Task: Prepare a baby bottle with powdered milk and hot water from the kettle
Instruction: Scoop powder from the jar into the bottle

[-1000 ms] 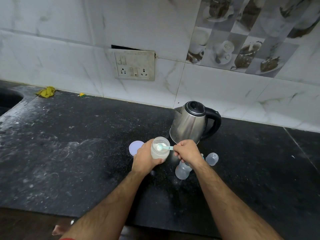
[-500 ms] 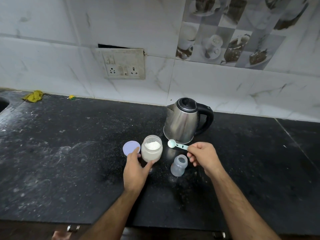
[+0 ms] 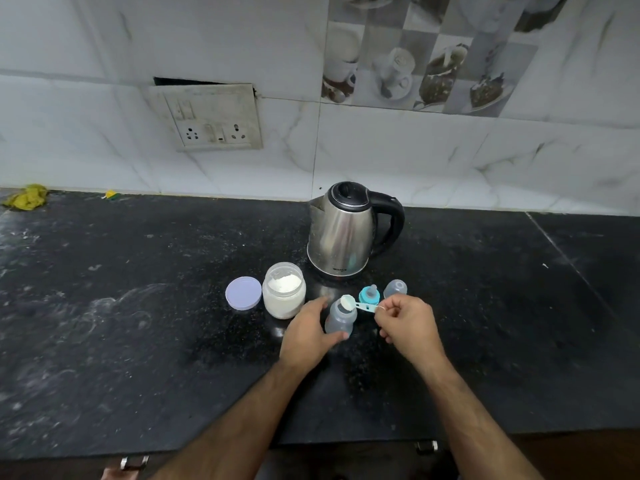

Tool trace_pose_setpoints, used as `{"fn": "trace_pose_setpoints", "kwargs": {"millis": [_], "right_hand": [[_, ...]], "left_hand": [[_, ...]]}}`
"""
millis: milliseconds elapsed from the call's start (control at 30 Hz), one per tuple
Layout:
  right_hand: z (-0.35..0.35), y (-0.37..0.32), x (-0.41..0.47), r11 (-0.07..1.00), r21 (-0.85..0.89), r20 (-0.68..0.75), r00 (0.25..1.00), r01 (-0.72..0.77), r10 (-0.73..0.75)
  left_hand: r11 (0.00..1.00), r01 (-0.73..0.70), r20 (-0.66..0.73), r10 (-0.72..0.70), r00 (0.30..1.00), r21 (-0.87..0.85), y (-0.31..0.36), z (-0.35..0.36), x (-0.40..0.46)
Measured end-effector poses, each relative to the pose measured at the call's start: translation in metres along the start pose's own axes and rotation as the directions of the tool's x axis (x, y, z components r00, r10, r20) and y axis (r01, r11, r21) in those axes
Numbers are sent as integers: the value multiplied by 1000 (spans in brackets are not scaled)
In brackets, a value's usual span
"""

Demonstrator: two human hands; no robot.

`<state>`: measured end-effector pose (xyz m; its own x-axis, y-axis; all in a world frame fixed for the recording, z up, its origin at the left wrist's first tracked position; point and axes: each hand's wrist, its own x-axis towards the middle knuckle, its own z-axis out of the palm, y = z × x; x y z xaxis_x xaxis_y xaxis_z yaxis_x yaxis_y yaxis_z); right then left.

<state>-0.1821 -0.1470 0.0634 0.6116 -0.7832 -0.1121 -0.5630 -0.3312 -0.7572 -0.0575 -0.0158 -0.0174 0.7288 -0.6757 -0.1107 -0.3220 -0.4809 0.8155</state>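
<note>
**Powder scoop held over the open baby bottle**

Head view. A black speckled countertop (image 3: 138, 323), streaked with pale dust, is running beneath a white marble-look tiled wall (image 3: 415, 150). A switch and socket plate (image 3: 213, 116) is sitting on the wall at 11 o'clock from the kettle, and a yellow cloth (image 3: 26, 197) is lying at the far left edge. The steel kettle (image 3: 343, 233), black-handled, is standing upright at 12 o'clock from the hands. The open powder jar (image 3: 284, 294) is standing just left of the bottle, its lilac lid (image 3: 243, 293) lying flat beside it at 9 o'clock. The clear baby bottle (image 3: 340, 318) is standing uncapped; the left hand (image 3: 308, 336) is curling thumb and fingers around it. The right hand (image 3: 407, 323) is pinching the pale blue scoop (image 3: 355, 304), its powder-filled bowl sitting over the bottle's mouth. The teal teat ring (image 3: 369, 295) and clear cap (image 3: 395, 288) are resting at 1 o'clock from the bottle.
</note>
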Motion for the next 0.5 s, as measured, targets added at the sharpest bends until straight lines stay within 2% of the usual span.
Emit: {"fn": "trace_pose_setpoints", "kwargs": {"millis": [200, 400, 500], "right_hand": [[8, 4, -6, 954, -199, -55, 970, 223, -238], [14, 19, -10, 850, -342, -92, 886, 400, -454], [15, 25, -11, 772, -404, -83, 821, 491, -565]], "left_hand": [[1000, 1, 33, -1, 999, -18, 3, 3, 11], [1000, 9, 27, -8, 1000, -21, 5, 4, 14], [1000, 4, 21, -4, 1000, -16, 4, 6, 14]]}}
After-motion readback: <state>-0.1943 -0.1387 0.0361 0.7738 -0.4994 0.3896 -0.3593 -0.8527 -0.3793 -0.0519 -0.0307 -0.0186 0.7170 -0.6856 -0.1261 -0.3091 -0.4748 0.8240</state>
